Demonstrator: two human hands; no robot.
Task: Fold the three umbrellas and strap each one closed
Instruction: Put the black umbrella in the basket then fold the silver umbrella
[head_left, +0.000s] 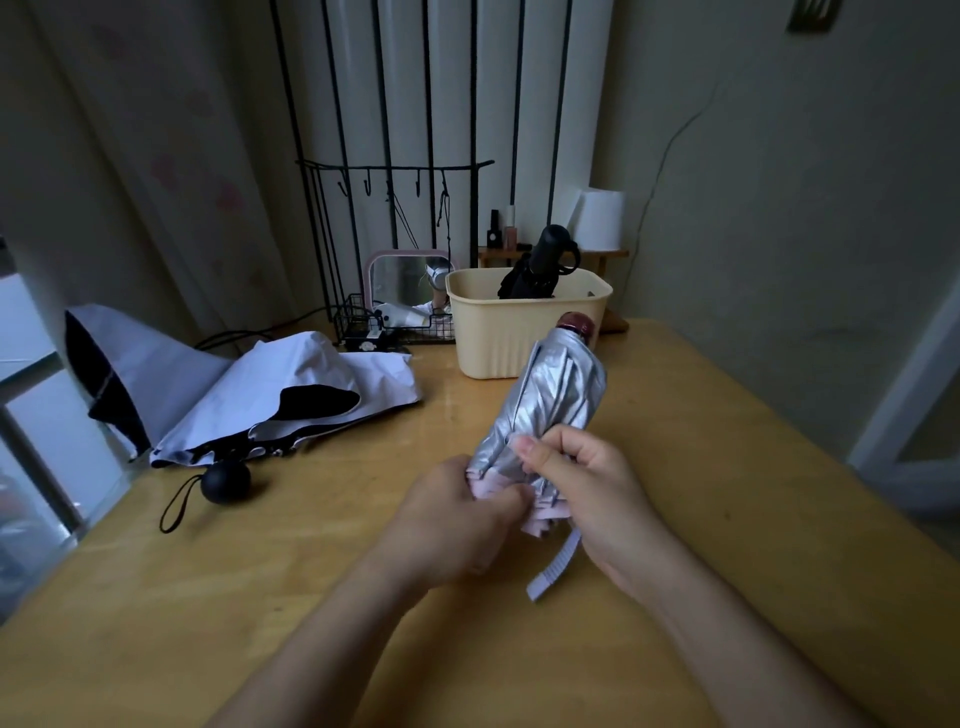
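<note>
The silver umbrella (550, 395) is collapsed and held just above the counter (727, 467), tilted so its dark red end (576, 325) points away toward the cream basket (498, 338). The left hand (457, 514) is curled round the near end, where the pink hem bunches out. The right hand (587, 483) pinches the silver pleats a little higher, thumb laid flat on the fabric. The strap (556, 566) hangs loose below the right hand, not wrapped yet.

The step in hand looks like gathering the pleats before strapping. To do it well, the left hand should hold the near end steady while the right smooths each panel the same way round the shaft, so the folds overlap in one direction and no rib tip sticks out. The pink hem is crumpled and uneven, so it likely needs straightening first. Then the bundle should be twisted snug, the strap drawn round the thickest part under light tension, and its end pressed onto the fastener — which cannot be made out here. A slack wrap would let the pleats spring open.

As for the rest of the task, a black umbrella (540, 265) stands in the basket and appears folded, though whether it is strapped is hard to tell. The white umbrella (291, 384) lies spread and unfolded on the counter to the left, its round black handle (226, 480) toward the near edge — that one has not been dealt with.
</note>
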